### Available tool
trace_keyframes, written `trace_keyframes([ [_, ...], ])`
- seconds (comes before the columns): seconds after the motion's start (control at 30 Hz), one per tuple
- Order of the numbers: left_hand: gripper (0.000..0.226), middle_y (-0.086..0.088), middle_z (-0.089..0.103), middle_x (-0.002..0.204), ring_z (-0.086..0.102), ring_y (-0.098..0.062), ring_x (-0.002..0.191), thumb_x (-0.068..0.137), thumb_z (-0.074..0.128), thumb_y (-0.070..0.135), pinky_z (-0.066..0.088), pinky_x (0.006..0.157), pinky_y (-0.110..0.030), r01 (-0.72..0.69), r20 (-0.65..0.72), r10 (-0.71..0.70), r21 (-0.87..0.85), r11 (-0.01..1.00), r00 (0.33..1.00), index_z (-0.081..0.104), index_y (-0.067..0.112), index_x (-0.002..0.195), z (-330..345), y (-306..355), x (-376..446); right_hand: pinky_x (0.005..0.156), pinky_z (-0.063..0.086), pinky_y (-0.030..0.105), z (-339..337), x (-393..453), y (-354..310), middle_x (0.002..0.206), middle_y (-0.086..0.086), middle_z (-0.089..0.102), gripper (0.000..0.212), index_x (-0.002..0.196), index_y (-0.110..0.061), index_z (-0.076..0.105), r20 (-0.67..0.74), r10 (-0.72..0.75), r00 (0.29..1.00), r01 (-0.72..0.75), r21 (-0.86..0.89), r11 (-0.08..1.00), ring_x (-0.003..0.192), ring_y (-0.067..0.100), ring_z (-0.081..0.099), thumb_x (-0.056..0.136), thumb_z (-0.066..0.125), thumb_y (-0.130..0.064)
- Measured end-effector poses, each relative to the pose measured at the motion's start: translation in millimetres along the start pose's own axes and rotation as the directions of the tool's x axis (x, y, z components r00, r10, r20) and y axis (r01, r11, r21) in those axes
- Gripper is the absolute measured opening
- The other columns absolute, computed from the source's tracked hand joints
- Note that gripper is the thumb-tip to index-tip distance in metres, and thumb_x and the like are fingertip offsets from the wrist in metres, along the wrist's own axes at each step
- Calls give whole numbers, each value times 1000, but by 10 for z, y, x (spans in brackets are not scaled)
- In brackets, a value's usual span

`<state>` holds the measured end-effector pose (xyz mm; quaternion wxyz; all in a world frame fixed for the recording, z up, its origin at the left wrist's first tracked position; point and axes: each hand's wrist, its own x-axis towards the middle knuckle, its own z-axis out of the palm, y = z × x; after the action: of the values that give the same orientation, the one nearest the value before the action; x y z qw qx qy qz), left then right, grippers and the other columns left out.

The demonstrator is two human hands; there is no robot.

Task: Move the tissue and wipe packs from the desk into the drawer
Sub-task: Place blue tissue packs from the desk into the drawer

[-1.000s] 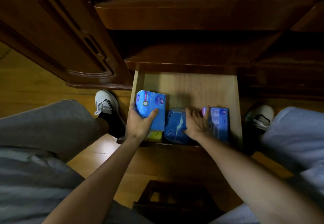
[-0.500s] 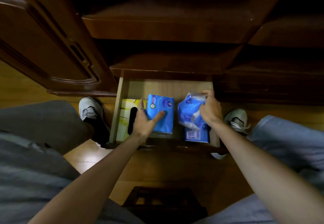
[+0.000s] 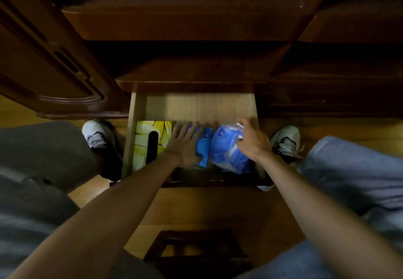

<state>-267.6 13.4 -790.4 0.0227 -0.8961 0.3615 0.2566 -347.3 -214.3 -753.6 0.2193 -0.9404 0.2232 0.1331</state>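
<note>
While the drawer [image 3: 196, 106] stands open, our left hand [image 3: 185, 145] lies flat, fingers released, on the blue tissue pack [image 3: 204, 147]; right hand [image 3: 253, 141] fingers grasp the wipe pack [image 3: 226, 150] inside, beside a yellow tissue box [image 3: 145, 143].

Bare forearms, grey trousers [image 3: 37, 147] (paler on the right leg), white laced sneakers [image 3: 97, 133].
</note>
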Motion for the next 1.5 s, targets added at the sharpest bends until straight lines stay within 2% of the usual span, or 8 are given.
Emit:
trace_keyframes([
  [0.17, 102, -10, 25, 161, 19, -29, 149, 79, 54, 75, 1, 120, -54, 26, -12, -26, 44, 999, 1000, 21, 18, 157, -86, -22, 204, 109, 37, 46, 215, -17, -61, 129, 14, 53, 42, 128, -17, 46, 131, -94, 987, 112, -139, 984, 131, 36, 41, 89, 62, -16],
  [0.43, 105, -14, 37, 155, 27, -36, 146, 76, 65, 70, -10, 117, -62, -49, 49, 36, 303, 952, 998, 26, 14, 156, -162, 68, 93, 75, 52, 35, 69, 131, 42, 103, 3, 67, 29, 114, -26, 50, 144, 63, 988, -68, 28, 997, 96, 27, 64, 89, 63, -31],
  [0.53, 91, -10, 26, 163, 15, -28, 153, 84, 70, 52, -5, 121, -49, -46, -118, 28, -159, 986, 993, 28, 14, 156, -355, -114, -327, 52, 41, 25, -21, -68, -492, 83, -7, 65, 14, 101, -31, 50, -102, -1, 995, 18, 164, 986, 67, 13, 61, 90, 60, -31],
  [0.67, 54, -8, 69, 128, 70, -16, 106, 80, 76, 25, 57, 90, -32, 110, 103, -69, -988, 109, 992, 59, 21, 132, -615, -60, -466, 75, 48, 26, -133, -49, -725, 103, 0, 71, 28, 102, -26, 68, 152, -20, 988, -123, 867, 483, 92, 24, 64, 83, 64, -4],
  [0.73, 32, -8, 77, 108, 76, -20, 89, 80, 81, 18, 62, 74, -33, 138, 133, -144, -990, 26, 981, 69, 17, 110, -651, -120, -476, 94, 41, 35, -179, -19, -780, 128, 8, 63, 42, 120, -21, 65, 279, -110, 954, -263, 954, 142, 107, 33, 57, 84, 60, -2],
  [0.9, 22, -6, 75, 100, 76, -13, 71, 83, 79, 18, 60, 57, -27, 123, 144, -524, -990, -74, 840, 63, 20, 97, -487, -387, -593, 114, 29, 42, -53, -73, -377, 160, 1, 29, 80, 155, -31, 23, 201, 15, 980, -55, 197, 979, 145, 26, 30, 90, 68, -26],
  [1.17, 53, 1, 66, 108, 69, -17, 93, 86, 76, 8, 55, 55, -20, 42, 136, -717, -988, -147, 684, 47, 11, 130, -245, -610, -686, 115, 24, 49, 33, 82, -351, 150, 13, 37, 107, 149, -24, 35, 387, -33, 921, 262, -556, 789, 140, 34, 30, 60, 80, -61],
  [1.5, 59, -18, 56, 140, 57, -33, 127, 90, 68, 1, 53, 85, -32, 80, 118, -747, -993, -87, 654, 41, 3, 143, -22, -556, -629, 81, 48, 38, 60, -196, -502, 123, 2, 59, 96, 136, -32, 29, 209, -183, 961, 221, -177, 959, 110, 29, 59, 61, 87, -41],
])
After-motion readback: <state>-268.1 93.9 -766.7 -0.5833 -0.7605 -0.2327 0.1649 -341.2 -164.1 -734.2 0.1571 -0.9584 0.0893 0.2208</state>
